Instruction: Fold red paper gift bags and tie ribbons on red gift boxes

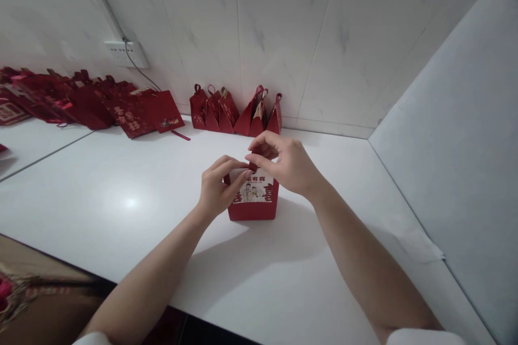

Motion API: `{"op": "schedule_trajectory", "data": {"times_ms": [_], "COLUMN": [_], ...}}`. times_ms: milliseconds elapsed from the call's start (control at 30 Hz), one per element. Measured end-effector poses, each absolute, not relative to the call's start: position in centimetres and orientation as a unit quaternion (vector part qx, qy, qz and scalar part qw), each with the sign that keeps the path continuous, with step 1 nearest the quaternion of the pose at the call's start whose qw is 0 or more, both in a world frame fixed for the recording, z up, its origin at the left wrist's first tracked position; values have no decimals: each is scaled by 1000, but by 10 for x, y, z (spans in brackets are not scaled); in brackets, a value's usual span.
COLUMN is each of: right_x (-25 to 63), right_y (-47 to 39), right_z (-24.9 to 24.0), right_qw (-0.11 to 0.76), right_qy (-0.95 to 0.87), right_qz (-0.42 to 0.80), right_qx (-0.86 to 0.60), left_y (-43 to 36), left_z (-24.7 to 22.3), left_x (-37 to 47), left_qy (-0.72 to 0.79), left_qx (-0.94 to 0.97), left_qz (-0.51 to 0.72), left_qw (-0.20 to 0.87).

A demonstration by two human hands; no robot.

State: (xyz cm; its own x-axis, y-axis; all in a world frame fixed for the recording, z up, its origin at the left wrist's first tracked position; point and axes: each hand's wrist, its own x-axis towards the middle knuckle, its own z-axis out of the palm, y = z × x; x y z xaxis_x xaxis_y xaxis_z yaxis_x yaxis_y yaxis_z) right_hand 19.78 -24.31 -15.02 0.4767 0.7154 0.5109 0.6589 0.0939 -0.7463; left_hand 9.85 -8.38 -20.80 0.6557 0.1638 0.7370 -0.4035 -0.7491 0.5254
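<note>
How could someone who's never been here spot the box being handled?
Below the pale tiled wall is a white table. On it, under the person's left hand and right hand, stands a red card box with a white panel showing two printed figures. Unlike the red, peaked boxes lined along the wall, it stands alone with both hands at its top.

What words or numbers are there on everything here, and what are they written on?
"有喜": top line on the red box; writing before it is partly covered.
"喜": large, at the right of that box's label.
Too blurred or small to read: the line under "有喜", writing on the red packages and small red boxes, red marks on the brown carton.
</note>
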Motion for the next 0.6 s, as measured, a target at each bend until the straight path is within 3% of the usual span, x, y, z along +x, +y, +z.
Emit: {"op": "schedule_trajectory", "data": {"times_ms": [233, 600], "right_x": [212, 206], "right_y": [-259, -252], "right_z": [-148, -147], "right_qw": [415, 446], "right_qy": [-530, -552], "right_qz": [149, 56], "right_qx": [-725, -703], "left_y": [-82, -83], "left_z": [-206, -211], "left_x": [98, 102], "left_qy": [-87, -127], "left_qx": [855, 839], "left_qz": [399, 474], "left_qw": [319, 234]}}
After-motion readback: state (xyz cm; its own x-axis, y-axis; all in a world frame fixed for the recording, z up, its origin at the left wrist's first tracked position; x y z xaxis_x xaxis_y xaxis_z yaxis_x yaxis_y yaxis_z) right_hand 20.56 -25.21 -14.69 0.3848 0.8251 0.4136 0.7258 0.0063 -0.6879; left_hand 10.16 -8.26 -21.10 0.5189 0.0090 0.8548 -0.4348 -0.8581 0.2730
